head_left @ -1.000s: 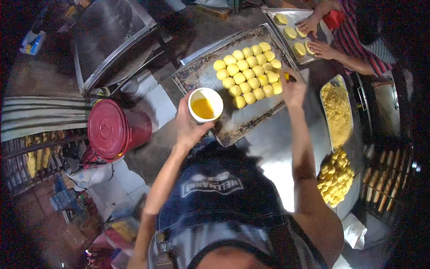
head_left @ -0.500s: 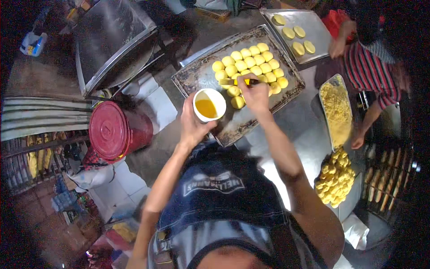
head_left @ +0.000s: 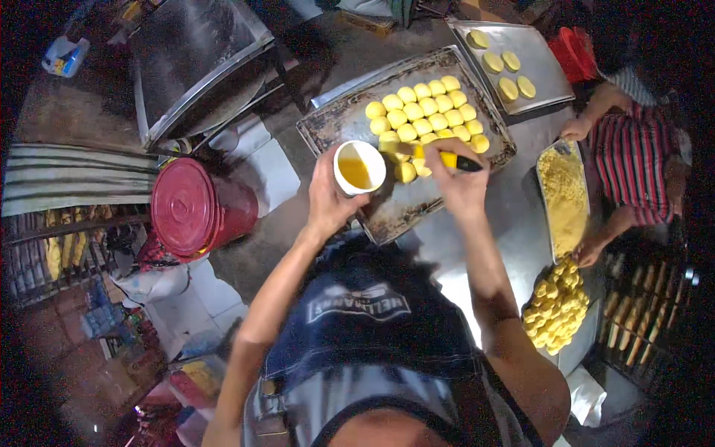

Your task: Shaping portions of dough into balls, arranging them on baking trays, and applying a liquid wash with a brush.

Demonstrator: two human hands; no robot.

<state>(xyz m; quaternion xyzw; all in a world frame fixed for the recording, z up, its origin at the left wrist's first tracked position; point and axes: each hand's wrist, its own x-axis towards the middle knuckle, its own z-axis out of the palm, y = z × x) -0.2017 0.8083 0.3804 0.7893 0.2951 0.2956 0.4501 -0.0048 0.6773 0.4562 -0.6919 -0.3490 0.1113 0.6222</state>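
Observation:
My left hand [head_left: 328,195] is wrapped round a white cup [head_left: 344,186] that is part full of amber-yellow liquid [head_left: 356,171]. In my right hand [head_left: 460,186] is a pastry brush [head_left: 453,160] with a yellow and black handle. Its bristles are close to the cup's right rim, above the near rows of dough balls; whether they touch a ball I cannot tell. Rows of glossy yellow dough balls [head_left: 430,106] sit close together on a worn baking tray [head_left: 402,216] in front of me. My right fingers hide some of the nearest balls.
Beyond, a second tray [head_left: 544,67] carries several flat yellow rounds. On the right, a co-worker in a striped shirt [head_left: 633,160] touches a pan of yellow crumbs [head_left: 562,194], beside heaped dough pieces [head_left: 557,309]. A red lidded bucket [head_left: 182,208] stands left; metal equipment [head_left: 201,67] rises far left.
My right hand and the brush have moved right and nearer me, bringing the bristles beside the cup. The co-worker's hands have come onto the crumb pan and the dough heap.

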